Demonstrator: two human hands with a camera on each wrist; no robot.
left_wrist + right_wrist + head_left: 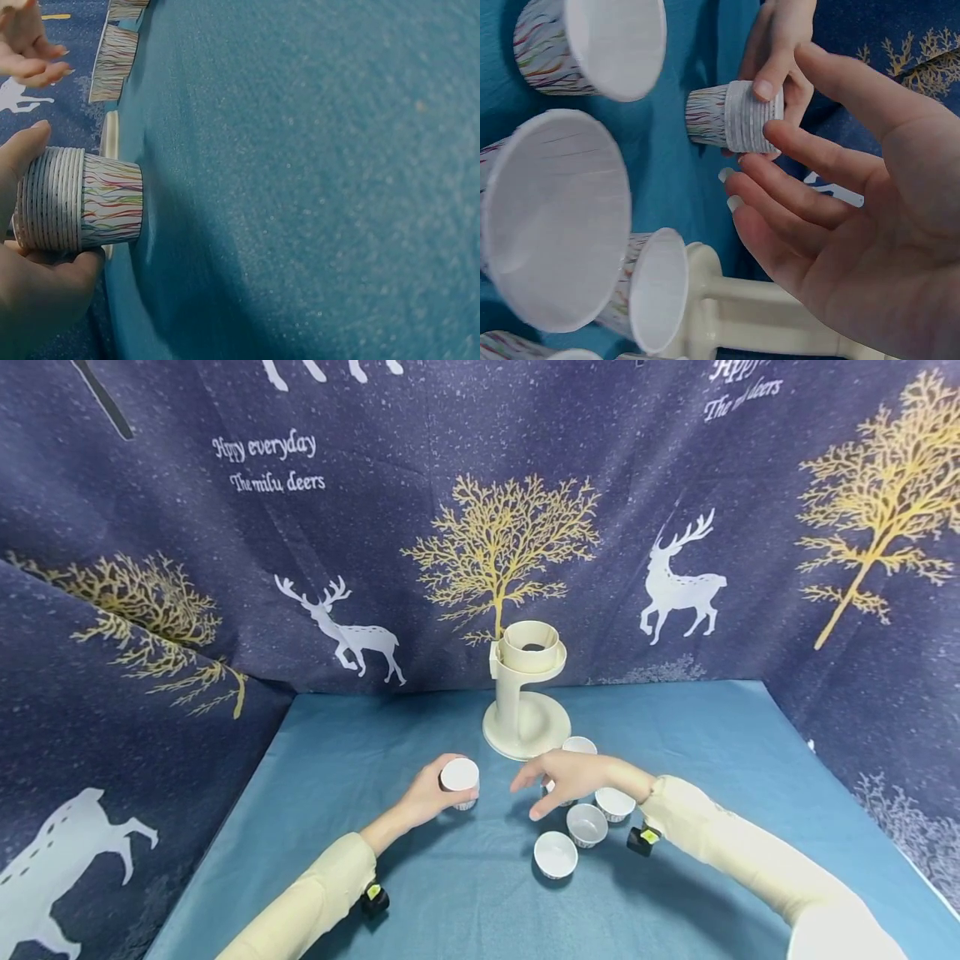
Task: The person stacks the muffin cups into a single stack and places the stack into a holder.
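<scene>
My left hand [427, 797] grips a nested stack of white paper baking cups [82, 199], thumb on one side and fingers on the other. Wavy coloured lines mark the side of the stack's end cup, and the many rims sit tightly together. To the right, my right hand [576, 774] hovers with fingers spread and nothing in them. Below and around it stand several loose cups, including a near cup [556, 856], a greyish-looking cup [587, 825] and another cup [615, 803]. One more is partly hidden by the right hand.
Behind the cups stands a cream-coloured holder [508, 710] with a round base and a raised ring [531, 647] on top. A blue cloth [465, 902] covers the table. Dark blue fabric [450, 427] with deer and trees hangs behind and at the sides.
</scene>
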